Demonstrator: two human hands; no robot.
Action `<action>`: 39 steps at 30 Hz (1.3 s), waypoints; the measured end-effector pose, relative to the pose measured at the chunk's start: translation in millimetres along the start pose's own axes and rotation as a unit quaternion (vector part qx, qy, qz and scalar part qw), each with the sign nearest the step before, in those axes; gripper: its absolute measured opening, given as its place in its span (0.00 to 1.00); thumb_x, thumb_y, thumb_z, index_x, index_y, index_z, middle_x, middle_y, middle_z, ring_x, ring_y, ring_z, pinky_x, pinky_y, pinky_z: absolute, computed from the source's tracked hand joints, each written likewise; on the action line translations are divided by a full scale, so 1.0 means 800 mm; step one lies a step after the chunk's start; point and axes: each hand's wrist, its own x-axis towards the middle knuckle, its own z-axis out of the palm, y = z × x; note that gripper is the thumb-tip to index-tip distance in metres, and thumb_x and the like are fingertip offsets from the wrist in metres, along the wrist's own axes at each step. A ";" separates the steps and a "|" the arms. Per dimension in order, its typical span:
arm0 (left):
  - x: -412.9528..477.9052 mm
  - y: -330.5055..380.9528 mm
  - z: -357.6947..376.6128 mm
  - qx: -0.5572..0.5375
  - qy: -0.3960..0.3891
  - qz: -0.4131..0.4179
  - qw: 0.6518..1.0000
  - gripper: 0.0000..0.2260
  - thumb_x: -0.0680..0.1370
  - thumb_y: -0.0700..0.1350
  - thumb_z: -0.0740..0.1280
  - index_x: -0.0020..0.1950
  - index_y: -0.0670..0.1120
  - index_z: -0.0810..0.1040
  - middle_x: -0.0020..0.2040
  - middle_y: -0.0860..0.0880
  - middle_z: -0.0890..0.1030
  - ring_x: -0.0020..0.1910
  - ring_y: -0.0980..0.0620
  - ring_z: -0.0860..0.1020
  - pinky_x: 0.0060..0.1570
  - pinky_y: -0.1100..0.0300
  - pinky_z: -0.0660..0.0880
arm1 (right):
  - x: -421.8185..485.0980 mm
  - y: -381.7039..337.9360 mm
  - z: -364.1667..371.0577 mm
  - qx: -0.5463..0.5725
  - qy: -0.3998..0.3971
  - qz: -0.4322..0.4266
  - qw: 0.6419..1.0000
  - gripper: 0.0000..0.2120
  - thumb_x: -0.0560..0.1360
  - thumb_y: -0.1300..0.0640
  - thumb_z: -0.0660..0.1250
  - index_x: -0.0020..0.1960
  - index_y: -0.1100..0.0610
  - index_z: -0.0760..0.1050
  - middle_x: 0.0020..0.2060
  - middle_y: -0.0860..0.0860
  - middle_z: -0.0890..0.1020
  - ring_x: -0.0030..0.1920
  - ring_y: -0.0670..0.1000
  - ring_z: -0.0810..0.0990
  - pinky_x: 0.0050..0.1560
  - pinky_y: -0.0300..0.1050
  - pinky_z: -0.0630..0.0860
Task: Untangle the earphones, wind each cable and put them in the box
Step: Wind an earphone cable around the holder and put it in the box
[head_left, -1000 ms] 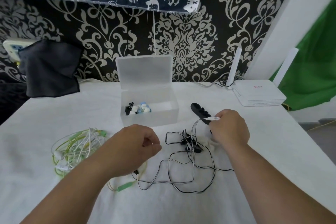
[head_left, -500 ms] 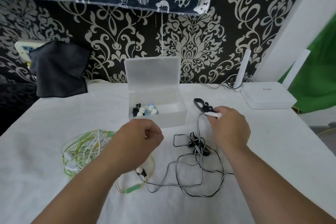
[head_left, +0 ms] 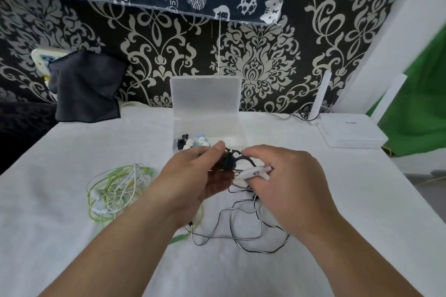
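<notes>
1. Here, the white bench (head_left: 337, 200) carries everything.
2. The open box (head_left: 242, 138) stands at the far middle, lid upright, with small earpieces inside at its left.
3. A green-white tangle (head_left: 113, 190) lies left, apart from both hands.
4. Left hand (head_left: 193, 183): its grip pinches the black earbuds (head_left: 229, 160) just before the box.
5. Right hand (head_left: 287, 188): its grip is curled round the white remote (head_left: 253, 172).
6. The black cable (head_left: 241, 236) loops on the bench below.
</notes>
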 end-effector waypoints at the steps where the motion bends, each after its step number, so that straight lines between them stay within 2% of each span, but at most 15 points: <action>1: 0.001 -0.001 -0.001 0.005 0.009 0.011 1.000 0.10 0.80 0.47 0.66 0.49 0.39 0.80 0.42 0.43 0.83 0.37 0.49 0.80 0.37 0.59 0.79 | 0.000 -0.001 -0.003 0.013 -0.041 0.026 0.999 0.16 0.68 0.48 0.76 0.56 0.40 0.81 0.36 0.38 0.81 0.40 0.45 0.80 0.41 0.44 0.78; 3: 0.005 -0.001 -0.005 0.026 0.021 0.033 0.999 0.08 0.81 0.44 0.65 0.50 0.39 0.80 0.43 0.43 0.82 0.37 0.49 0.79 0.37 0.60 0.79 | 0.003 -0.001 -0.015 0.033 -0.128 0.084 0.988 0.21 0.68 0.45 0.77 0.60 0.38 0.78 0.38 0.35 0.76 0.46 0.42 0.79 0.49 0.42 0.76; 4: 0.007 -0.001 -0.007 0.038 0.022 0.044 0.998 0.08 0.81 0.43 0.64 0.50 0.40 0.80 0.43 0.44 0.82 0.37 0.50 0.79 0.37 0.61 0.79 | 0.004 0.001 -0.021 0.042 -0.153 0.105 0.982 0.19 0.68 0.44 0.77 0.57 0.38 0.78 0.39 0.36 0.76 0.46 0.41 0.79 0.49 0.42 0.77; 7: 0.010 -0.002 -0.010 0.076 0.007 0.073 0.994 0.08 0.81 0.41 0.64 0.48 0.44 0.82 0.43 0.47 0.83 0.38 0.52 0.80 0.40 0.59 0.79 | 0.012 0.011 -0.031 0.093 -0.161 0.122 0.975 0.07 0.71 0.44 0.75 0.42 0.46 0.80 0.29 0.44 0.80 0.30 0.44 0.78 0.36 0.43 0.76; 10: 0.010 -0.005 -0.009 0.109 -0.024 0.091 0.990 0.09 0.81 0.40 0.65 0.47 0.48 0.84 0.48 0.44 0.83 0.41 0.51 0.82 0.42 0.58 0.78 | 0.015 0.012 -0.038 0.148 -0.191 0.124 0.962 0.09 0.76 0.48 0.70 0.40 0.50 0.78 0.22 0.43 0.74 0.22 0.45 0.68 0.24 0.36 0.65; 12: 0.008 -0.009 -0.008 0.141 -0.039 0.109 0.983 0.09 0.80 0.39 0.66 0.48 0.49 0.84 0.46 0.45 0.83 0.41 0.51 0.83 0.43 0.58 0.78 | 0.015 0.008 -0.043 0.204 -0.215 0.114 0.948 0.08 0.78 0.50 0.69 0.41 0.50 0.77 0.27 0.46 0.79 0.25 0.46 0.73 0.27 0.37 0.69; 14: 0.005 -0.011 -0.005 0.170 -0.048 0.132 0.975 0.08 0.80 0.38 0.67 0.48 0.48 0.84 0.41 0.49 0.82 0.40 0.51 0.83 0.42 0.58 0.79 | 0.015 0.005 -0.046 0.274 -0.222 0.116 0.928 0.06 0.78 0.54 0.69 0.42 0.52 0.78 0.36 0.50 0.86 0.35 0.48 0.83 0.40 0.44 0.79; 16: 0.003 -0.012 -0.004 0.185 -0.058 0.157 0.968 0.07 0.78 0.36 0.68 0.49 0.47 0.84 0.40 0.46 0.82 0.39 0.50 0.82 0.41 0.59 0.80 | 0.014 0.006 -0.046 0.349 -0.216 0.122 0.904 0.03 0.78 0.60 0.69 0.45 0.58 0.79 0.38 0.53 0.87 0.38 0.51 0.85 0.44 0.47 0.81; 19: 0.000 -0.012 -0.002 0.183 -0.085 0.172 0.964 0.08 0.77 0.35 0.69 0.49 0.47 0.85 0.46 0.39 0.83 0.41 0.49 0.82 0.41 0.60 0.79 | 0.014 0.009 -0.045 0.416 -0.182 0.139 0.880 0.02 0.77 0.65 0.69 0.46 0.61 0.78 0.36 0.55 0.86 0.37 0.53 0.85 0.42 0.47 0.80; 25: -0.005 -0.013 0.002 0.163 -0.148 0.160 0.962 0.10 0.81 0.37 0.63 0.52 0.44 0.84 0.48 0.39 0.84 0.43 0.47 0.81 0.42 0.60 0.78 | 0.018 0.015 -0.043 0.445 -0.130 0.170 0.870 0.06 0.78 0.66 0.66 0.46 0.60 0.82 0.34 0.55 0.83 0.35 0.52 0.81 0.40 0.44 0.78; 28: -0.005 -0.015 0.002 0.136 -0.168 0.147 0.965 0.13 0.83 0.41 0.59 0.55 0.43 0.83 0.51 0.37 0.83 0.47 0.43 0.81 0.44 0.59 0.78 | 0.020 0.016 -0.040 0.474 -0.109 0.185 0.854 0.07 0.78 0.65 0.66 0.45 0.60 0.82 0.34 0.54 0.82 0.35 0.53 0.81 0.38 0.43 0.78; 32: -0.007 -0.014 0.002 0.132 -0.187 0.141 0.963 0.15 0.79 0.47 0.61 0.57 0.42 0.83 0.52 0.38 0.84 0.54 0.36 0.81 0.47 0.59 0.78 | 0.023 0.018 -0.042 0.501 -0.094 0.207 0.835 0.08 0.79 0.64 0.64 0.46 0.61 0.80 0.33 0.53 0.81 0.37 0.53 0.84 0.36 0.40 0.78; 36: -0.008 -0.013 0.001 0.146 -0.177 0.153 0.961 0.12 0.81 0.36 0.62 0.55 0.45 0.84 0.51 0.39 0.85 0.53 0.38 0.82 0.49 0.58 0.79 | 0.024 0.021 -0.040 0.513 -0.084 0.219 0.826 0.05 0.78 0.64 0.66 0.45 0.61 0.80 0.32 0.52 0.80 0.37 0.54 0.85 0.36 0.40 0.79; 38: -0.009 -0.012 0.000 0.158 -0.165 0.164 0.960 0.12 0.80 0.34 0.63 0.53 0.46 0.84 0.48 0.41 0.85 0.47 0.43 0.83 0.48 0.59 0.79 | 0.024 0.022 -0.039 0.514 -0.083 0.224 0.824 0.01 0.73 0.63 0.72 0.44 0.60 0.80 0.32 0.53 0.81 0.37 0.54 0.85 0.35 0.40 0.79; 39: -0.009 -0.011 0.000 0.166 -0.161 0.171 0.958 0.12 0.79 0.34 0.65 0.53 0.47 0.84 0.47 0.43 0.85 0.44 0.47 0.82 0.47 0.60 0.79 | 0.024 0.022 -0.039 0.515 -0.083 0.224 0.823 0.06 0.68 0.61 0.74 0.44 0.59 0.80 0.32 0.53 0.82 0.37 0.54 0.85 0.35 0.40 0.79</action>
